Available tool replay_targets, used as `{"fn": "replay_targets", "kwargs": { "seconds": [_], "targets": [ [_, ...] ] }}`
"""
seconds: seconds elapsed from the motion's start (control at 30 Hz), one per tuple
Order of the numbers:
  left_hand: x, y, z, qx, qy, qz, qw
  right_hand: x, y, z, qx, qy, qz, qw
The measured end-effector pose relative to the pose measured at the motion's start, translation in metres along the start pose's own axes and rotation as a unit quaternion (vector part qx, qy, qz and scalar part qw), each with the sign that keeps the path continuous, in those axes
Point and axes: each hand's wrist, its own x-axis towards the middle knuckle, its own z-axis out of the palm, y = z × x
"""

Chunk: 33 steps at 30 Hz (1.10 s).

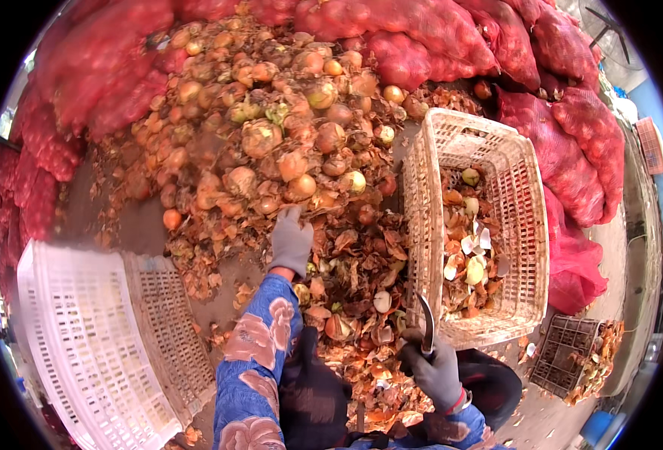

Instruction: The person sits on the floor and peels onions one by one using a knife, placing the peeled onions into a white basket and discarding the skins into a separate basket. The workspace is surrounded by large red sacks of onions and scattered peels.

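Observation:
My left hand (pixel 292 242), in a grey glove, reaches to the near edge of a large heap of unpeeled onions (pixel 261 138). Thumb and fingers are apart, and nothing shows between them. In my gloved right hand (pixel 435 368) is a knife with a curved blade (pixel 427 320), its tip pointing up and away from me. The blade is close to the near left corner of a dirty cream plastic crate (pixel 432 225). Inside that crate lie dry skins and a few pale onions, one of them a peeled onion (pixel 475 271). Between my legs, loose onion skins (pixel 376 371) cover the ground.
Red mesh sacks of onions (pixel 432 42) ring the heap, with more sacks (pixel 556 152) to the right. A white plastic crate (pixel 95 332) leans at the left against a browner crate (pixel 168 320). A small grid-sided crate (pixel 565 354) with skins lies at lower right.

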Motion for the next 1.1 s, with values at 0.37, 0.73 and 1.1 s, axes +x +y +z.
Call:
{"fn": "replay_targets", "kwargs": {
  "seconds": [0.37,0.73,1.1],
  "targets": [
    [0.094,0.018,0.042,0.088,-0.093,-0.102,0.986,0.013,0.0,-0.014,0.032,-0.008,0.116,0.993],
    [-0.009,-0.051,0.062,0.032,-0.181,-0.145,0.972,0.001,-0.001,-0.019,0.06,0.0,0.111,0.992],
    [-0.084,-0.077,0.021,-0.388,-0.18,-0.215,0.878,-0.021,-0.005,-0.006,0.059,-0.015,0.048,0.997]
  ]
}}
